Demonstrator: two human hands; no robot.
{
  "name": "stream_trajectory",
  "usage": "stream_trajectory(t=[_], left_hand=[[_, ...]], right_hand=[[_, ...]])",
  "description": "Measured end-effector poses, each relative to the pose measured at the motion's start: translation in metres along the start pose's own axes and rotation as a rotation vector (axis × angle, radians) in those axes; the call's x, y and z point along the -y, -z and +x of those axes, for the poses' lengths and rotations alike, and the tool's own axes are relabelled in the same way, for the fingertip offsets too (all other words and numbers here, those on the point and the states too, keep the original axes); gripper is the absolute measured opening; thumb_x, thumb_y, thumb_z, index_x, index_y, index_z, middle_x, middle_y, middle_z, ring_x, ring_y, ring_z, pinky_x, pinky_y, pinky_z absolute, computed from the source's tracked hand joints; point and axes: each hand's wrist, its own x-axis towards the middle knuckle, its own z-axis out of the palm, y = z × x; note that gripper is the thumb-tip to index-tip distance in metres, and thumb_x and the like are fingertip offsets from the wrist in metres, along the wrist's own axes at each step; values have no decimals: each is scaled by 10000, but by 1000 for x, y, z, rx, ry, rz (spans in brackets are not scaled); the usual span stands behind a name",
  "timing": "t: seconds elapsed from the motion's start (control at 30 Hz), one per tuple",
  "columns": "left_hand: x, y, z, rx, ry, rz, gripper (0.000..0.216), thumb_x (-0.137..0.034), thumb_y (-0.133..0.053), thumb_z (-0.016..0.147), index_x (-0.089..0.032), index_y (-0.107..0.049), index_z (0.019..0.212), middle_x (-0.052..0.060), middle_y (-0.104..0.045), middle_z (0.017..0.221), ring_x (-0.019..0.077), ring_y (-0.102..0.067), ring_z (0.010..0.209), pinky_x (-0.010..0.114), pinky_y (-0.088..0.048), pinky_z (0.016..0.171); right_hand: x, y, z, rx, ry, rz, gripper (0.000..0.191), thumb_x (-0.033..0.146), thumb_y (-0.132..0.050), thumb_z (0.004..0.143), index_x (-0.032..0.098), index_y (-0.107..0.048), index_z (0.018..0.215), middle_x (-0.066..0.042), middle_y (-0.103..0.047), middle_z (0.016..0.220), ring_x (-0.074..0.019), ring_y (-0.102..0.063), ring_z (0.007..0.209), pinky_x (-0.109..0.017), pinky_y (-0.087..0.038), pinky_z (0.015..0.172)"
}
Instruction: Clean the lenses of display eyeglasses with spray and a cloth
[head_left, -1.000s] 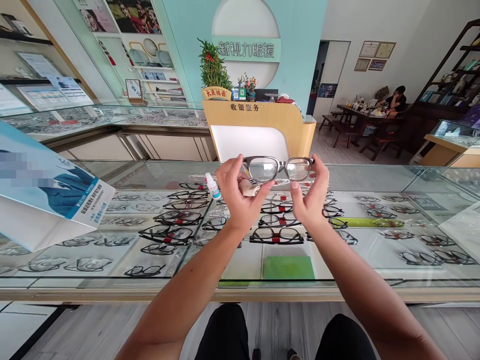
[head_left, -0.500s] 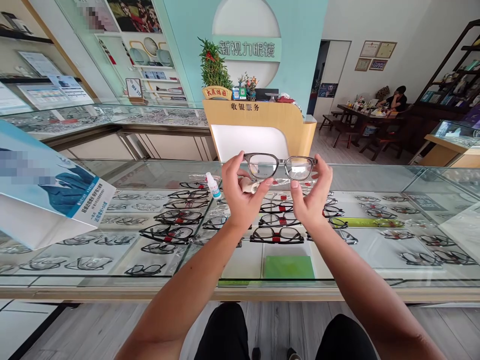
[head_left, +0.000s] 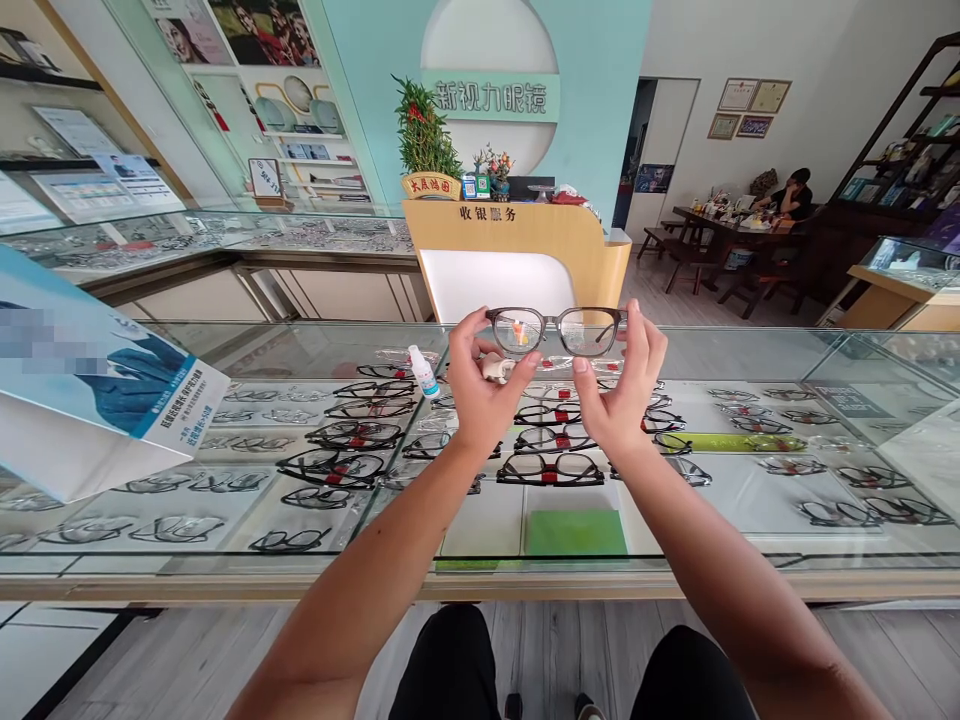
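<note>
A pair of dark-framed eyeglasses [head_left: 552, 320] is held up over the glass counter between my two hands, lenses facing me. My left hand [head_left: 484, 385] is closed on the left end of the frame, and a bunched pale cloth [head_left: 494, 368] is tucked in the same hand. At the other end, my right hand [head_left: 624, 385] grips the frame with fingers behind it and the thumb low by the right lens. Just left of my left hand, a small white spray bottle [head_left: 424, 372] with a blue label stands on the counter.
The glass display counter [head_left: 480, 562] holds rows of eyeglasses [head_left: 551, 468] and a green box [head_left: 575, 533]. A blue-and-white cardboard display [head_left: 161, 400] stands on the left. Beyond are a wooden cashier desk [head_left: 517, 230] and a person [head_left: 796, 200] seated at a table.
The eyeglasses have turned and shifted slightly left, now more level. My right hand's fingers have straightened upward at the frame's end. Both hands still hold on.
</note>
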Motion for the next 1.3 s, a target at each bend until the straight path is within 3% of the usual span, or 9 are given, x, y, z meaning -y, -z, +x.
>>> stream_trajectory(t=[0.23,0.43,0.7,1.03,1.3], left_hand=[[3,-1,-1,3,11,-27,733,-687,-834,987,-301,-559,1546,116,-710,1371,181,-711,929,340,-575,764],[1,-1,-2,1,9,-26,745,-694,-846,975,-306,-555,1541,100,-697,1385,104,-572,721,318,-532,685],[0,-1,-2,-2,-10,-34,732,-640,-866,981,-301,-546,1545,81,-677,1336,93,-536,702,293,-460,625],[2,3,-1,-67,-72,58,783,-596,-931,941,-302,-557,1563,78,-588,1335,107,-480,750,345,-493,734],[-3,5,2,-83,-138,82,771,-529,-947,938,-311,-576,1578,74,-590,1314,153,-537,842,352,-502,742]], right_hand=[[0,1,0,-6,-1,66,829,499,-595,1109,359,-269,1858,-187,-576,1568,-388,-597,1314,-641,-591,1081],[-1,1,-1,21,-21,35,827,513,-562,1114,331,-235,1851,-204,-577,1599,-389,-613,1328,-613,-612,1043],[-2,0,-1,27,-26,69,806,488,-565,1125,329,-246,1848,-198,-566,1684,-377,-625,1342,-583,-602,1043],[-6,-8,-7,119,-106,52,755,541,-502,1172,308,-248,1843,-176,-700,1403,-352,-691,1221,-584,-598,1051],[-10,-11,-11,147,-131,41,721,554,-474,1179,296,-281,1824,-183,-711,1412,-359,-720,1245,-627,-618,1068]])
